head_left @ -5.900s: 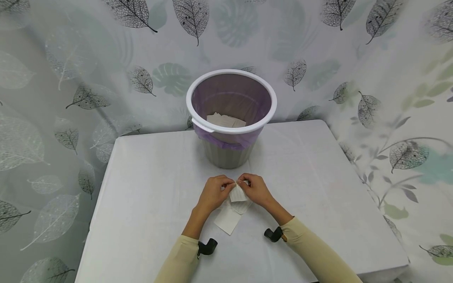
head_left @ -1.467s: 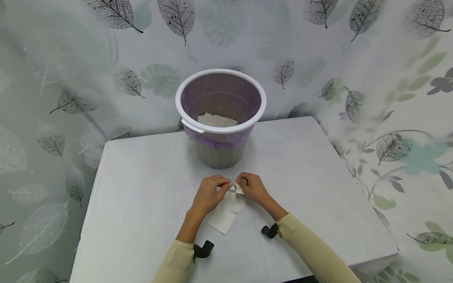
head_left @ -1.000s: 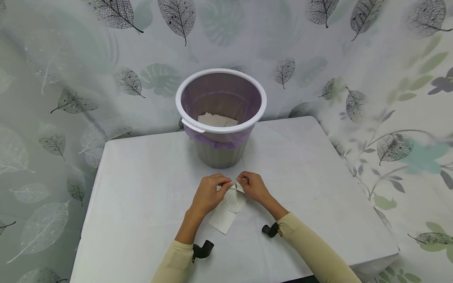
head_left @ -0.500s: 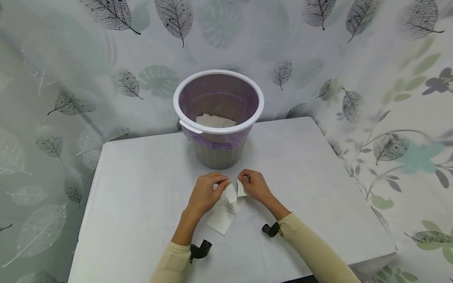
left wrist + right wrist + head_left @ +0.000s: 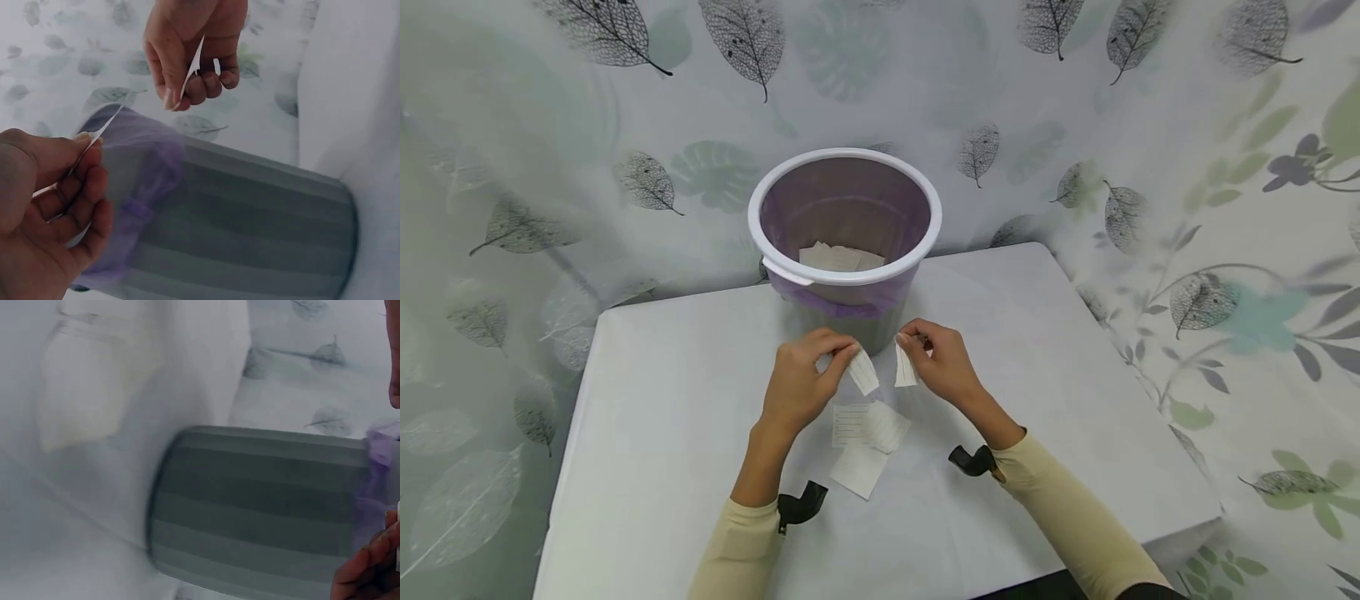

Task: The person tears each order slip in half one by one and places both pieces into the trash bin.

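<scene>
My left hand (image 5: pixel 801 379) pinches a lined strip of paper (image 5: pixel 862 372) between thumb and forefinger, just in front of the bin. To its right, my right hand (image 5: pixel 942 360) pinches another paper strip (image 5: pixel 905 367). A gap separates the two strips. Below them on the table lie overlapping pieces of paper, one lined (image 5: pixel 850 423) and one plain (image 5: pixel 859 469). The grey bin (image 5: pixel 250 219) has a white rim (image 5: pixel 848 152) and a purple liner (image 5: pixel 140 209). Paper scraps (image 5: pixel 841 257) show inside it. In the left wrist view both hands are up beside the bin.
A white cloth covers the table (image 5: pixel 685 442), whose right edge drops off beyond my right forearm. Leaf-patterned curtains (image 5: pixel 865 75) hang behind and at both sides. Each wrist carries a black camera mount (image 5: pixel 802 502).
The paper between my hands has parted into two strips, one in each hand. Both hands have lifted toward the bin and spread apart, uncovering the pieces on the table.
</scene>
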`<state>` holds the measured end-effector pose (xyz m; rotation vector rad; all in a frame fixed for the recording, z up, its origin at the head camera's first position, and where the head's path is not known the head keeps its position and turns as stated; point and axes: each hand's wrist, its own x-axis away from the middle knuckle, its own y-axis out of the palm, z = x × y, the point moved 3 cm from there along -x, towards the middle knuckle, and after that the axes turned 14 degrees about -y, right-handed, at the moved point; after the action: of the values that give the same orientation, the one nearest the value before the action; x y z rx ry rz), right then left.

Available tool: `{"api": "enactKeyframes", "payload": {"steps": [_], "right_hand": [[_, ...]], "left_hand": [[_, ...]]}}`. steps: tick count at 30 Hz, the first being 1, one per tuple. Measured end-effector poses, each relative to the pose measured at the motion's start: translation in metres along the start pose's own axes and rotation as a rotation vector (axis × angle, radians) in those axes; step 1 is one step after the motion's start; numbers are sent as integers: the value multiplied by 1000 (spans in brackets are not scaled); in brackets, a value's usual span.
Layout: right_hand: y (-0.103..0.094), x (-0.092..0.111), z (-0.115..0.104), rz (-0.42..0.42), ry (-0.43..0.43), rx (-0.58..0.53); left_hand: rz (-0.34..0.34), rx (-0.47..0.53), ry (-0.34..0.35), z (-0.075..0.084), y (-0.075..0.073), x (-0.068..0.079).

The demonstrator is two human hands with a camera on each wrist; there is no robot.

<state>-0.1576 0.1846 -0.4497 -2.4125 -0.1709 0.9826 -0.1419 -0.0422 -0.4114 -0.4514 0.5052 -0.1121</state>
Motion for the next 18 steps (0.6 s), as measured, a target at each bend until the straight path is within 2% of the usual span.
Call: {"api": "enactKeyframes", "payload": {"steps": [5, 10, 18], "right_hand": [[-15, -28, -22, 75, -126, -16], [-33, -52, -40, 147, -231, -24], [-52, -81, -47, 207, -286, -6]], "left_hand": [[59, -12, 41, 12, -22, -12], [98, -28, 102, 22, -35, -25], [120, -20, 153, 34, -41, -48]]}}
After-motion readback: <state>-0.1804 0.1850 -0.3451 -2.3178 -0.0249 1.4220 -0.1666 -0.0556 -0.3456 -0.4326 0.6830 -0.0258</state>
